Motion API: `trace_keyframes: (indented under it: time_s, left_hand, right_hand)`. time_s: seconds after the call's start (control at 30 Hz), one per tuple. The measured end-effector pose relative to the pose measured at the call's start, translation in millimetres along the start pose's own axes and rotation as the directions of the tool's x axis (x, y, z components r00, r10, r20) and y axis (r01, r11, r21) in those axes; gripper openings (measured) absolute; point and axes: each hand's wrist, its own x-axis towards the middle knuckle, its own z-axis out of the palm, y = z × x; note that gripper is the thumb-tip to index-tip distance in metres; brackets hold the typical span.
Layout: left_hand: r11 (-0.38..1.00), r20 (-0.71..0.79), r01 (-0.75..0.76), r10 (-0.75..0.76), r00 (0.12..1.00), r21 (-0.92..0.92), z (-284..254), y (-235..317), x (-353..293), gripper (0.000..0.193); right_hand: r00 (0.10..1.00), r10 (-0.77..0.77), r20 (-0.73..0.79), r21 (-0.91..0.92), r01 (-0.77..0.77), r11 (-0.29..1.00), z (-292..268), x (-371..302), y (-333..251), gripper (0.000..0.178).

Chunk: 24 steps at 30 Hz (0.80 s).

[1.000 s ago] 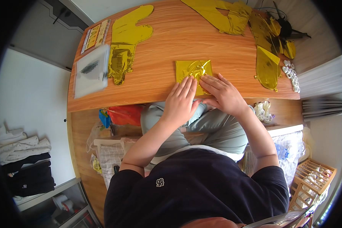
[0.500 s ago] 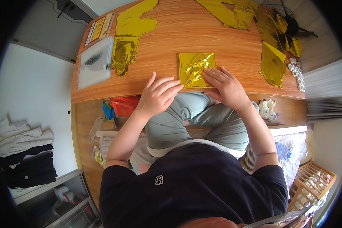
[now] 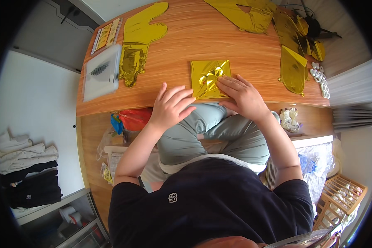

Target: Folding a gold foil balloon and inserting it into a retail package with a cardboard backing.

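Note:
A shiny gold foil balloon, folded into a flat square, lies near the front edge of the wooden table. My right hand rests with outstretched fingers on the right side of the foil, pressing its creased surface. On the other side, my left hand hovers at the table edge with its fingers spread, its tips by the foil's lower left corner. Whether those tips touch the foil I cannot tell.
Flat gold foil balloons lie at the far left, the far middle and the right. A stack of clear plastic bags and printed cards sit at the left edge. White rolls line the right edge.
The whole view has shifted slightly. My left fingertips have drawn a little away from the foil's corner, while my right hand stays on the foil.

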Motion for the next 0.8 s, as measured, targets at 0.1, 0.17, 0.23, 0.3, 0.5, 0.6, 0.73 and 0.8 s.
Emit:
trace_keyframes:
  time_s: [0.1, 0.17, 0.23, 0.3, 0.5, 0.6, 0.73, 0.8]
  left_hand:
    - [0.993, 0.043, 0.047, -0.042, 0.998, -0.112, -6.8, 9.2, 30.9, 0.048]
    - [0.983, 0.096, 0.033, -0.016, 0.995, -0.178, -0.6, 18.3, 47.3, 0.079]
    - [0.986, 0.168, 0.034, -0.007, 0.986, -0.161, 5.2, 26.8, 56.8, 0.085]
    - [0.992, 0.318, 0.047, -0.007, 0.948, -0.119, 11.3, 27.0, 59.1, 0.100]
    - [0.954, 0.318, 0.127, -0.035, 0.947, -0.271, 14.6, 19.2, 59.8, 0.097]
    - [0.976, 0.375, 0.071, 0.012, 0.927, -0.207, 16.9, 14.7, 56.2, 0.093]
    - [0.980, 0.364, 0.056, 0.017, 0.931, -0.189, 19.3, 15.4, 54.5, 0.090]
    - [0.984, 0.351, 0.039, 0.025, 0.936, -0.175, 19.9, 14.8, 54.2, 0.088]
  right_hand:
    - [1.000, 0.016, 0.003, 0.024, -0.016, 1.000, -1.3, 0.5, -0.7, 0.063]
    - [1.000, 0.030, 0.008, 0.033, -0.030, 0.999, -2.0, 1.6, -0.6, 0.063]
    - [1.000, 0.016, 0.014, 0.052, -0.017, 0.998, -2.8, 2.7, 0.2, 0.064]
    - [0.999, 0.027, 0.032, 0.078, -0.029, 0.997, -6.6, 4.4, -0.8, 0.065]
    - [0.999, 0.003, 0.050, 0.046, -0.005, 0.999, -5.8, 2.3, 2.4, 0.071]
    - [0.998, -0.042, 0.039, -0.083, 0.045, 0.995, 2.5, -4.1, 2.2, 0.072]
    - [0.995, -0.080, 0.061, -0.267, 0.093, 0.959, 3.7, -8.2, -0.4, 0.072]
    - [0.994, -0.081, 0.068, -0.272, 0.097, 0.957, 5.2, -7.9, 1.3, 0.073]
